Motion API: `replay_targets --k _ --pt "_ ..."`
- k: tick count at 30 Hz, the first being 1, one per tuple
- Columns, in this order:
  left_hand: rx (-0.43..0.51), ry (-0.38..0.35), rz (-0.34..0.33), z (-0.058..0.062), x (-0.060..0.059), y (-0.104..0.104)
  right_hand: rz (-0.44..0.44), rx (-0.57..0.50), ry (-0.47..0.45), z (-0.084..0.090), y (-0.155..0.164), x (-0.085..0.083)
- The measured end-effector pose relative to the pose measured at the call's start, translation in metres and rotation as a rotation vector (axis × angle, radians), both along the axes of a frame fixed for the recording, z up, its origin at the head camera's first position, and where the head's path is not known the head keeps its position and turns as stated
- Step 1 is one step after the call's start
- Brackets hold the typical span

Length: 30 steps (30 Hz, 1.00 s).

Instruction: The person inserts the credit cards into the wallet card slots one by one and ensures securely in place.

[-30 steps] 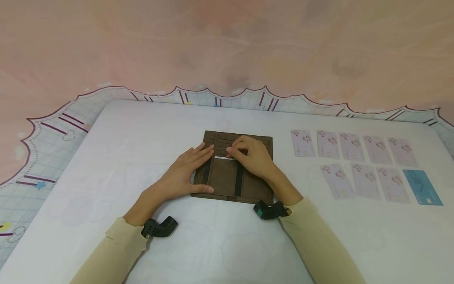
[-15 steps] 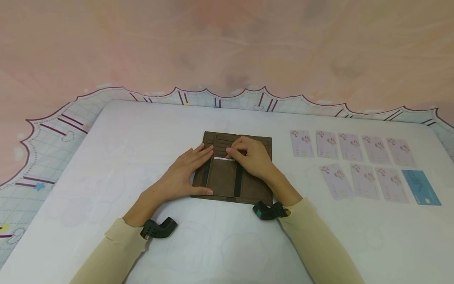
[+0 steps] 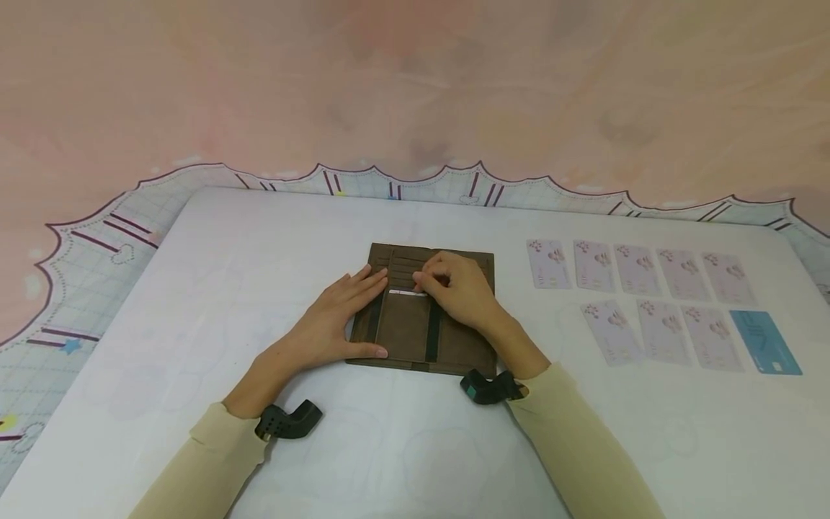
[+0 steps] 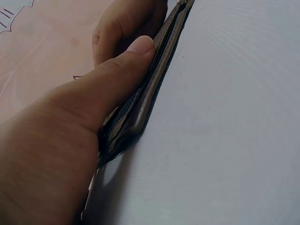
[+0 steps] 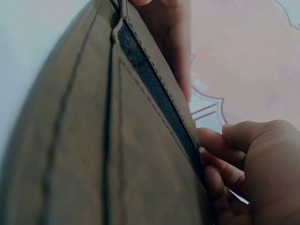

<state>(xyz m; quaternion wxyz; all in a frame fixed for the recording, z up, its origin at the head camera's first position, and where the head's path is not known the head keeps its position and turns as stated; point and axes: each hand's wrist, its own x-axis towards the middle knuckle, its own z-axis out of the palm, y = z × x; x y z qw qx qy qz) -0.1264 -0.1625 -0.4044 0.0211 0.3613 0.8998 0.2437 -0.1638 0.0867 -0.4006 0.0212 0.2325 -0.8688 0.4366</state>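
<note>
A brown wallet lies opened out on the white table, with a stack of card slots and dark bands across it. The left hand rests on its left side with fingers straight and thumb on the near edge. The right hand is over the wallet's middle, its thumb and curled fingers pinching a card that shows only as a thin white edge at a slot's mouth. The rest of that card is hidden in the slot. In the right wrist view, the right fingers meet the wallet's slot edge.
Two rows of pale pink cards lie to the right of the wallet. A blue card ends the nearer row. Black wrist cameras sit on both wrists. A patterned cloth stretches beyond the table's far edge.
Both hands keep their places on the wallet, and the card's white edge stays visible at the slot. The head view has shifted slightly.
</note>
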Motion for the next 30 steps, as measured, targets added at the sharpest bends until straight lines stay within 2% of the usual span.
replay_targets --k 7,11,16,24,30 --pt "0.001 -0.01 0.005 0.001 0.0 0.001 -0.06 -0.03 0.033 0.018 0.018 -0.003" --pt "0.008 0.0 0.004 0.0 0.0 0.002 -0.144 -0.028 0.036 0.027 0.043 -0.009" --pt "0.022 0.018 0.001 -0.002 0.0 0.001 -0.263 0.029 0.04 0.03 0.079 -0.014" --pt "0.033 -0.005 0.005 0.0 0.004 0.001 -0.44 0.075 -0.095 0.026 0.125 -0.018" --pt "0.032 -0.013 0.003 0.002 0.002 0.001 -0.47 0.145 -0.188 0.021 0.148 -0.017"
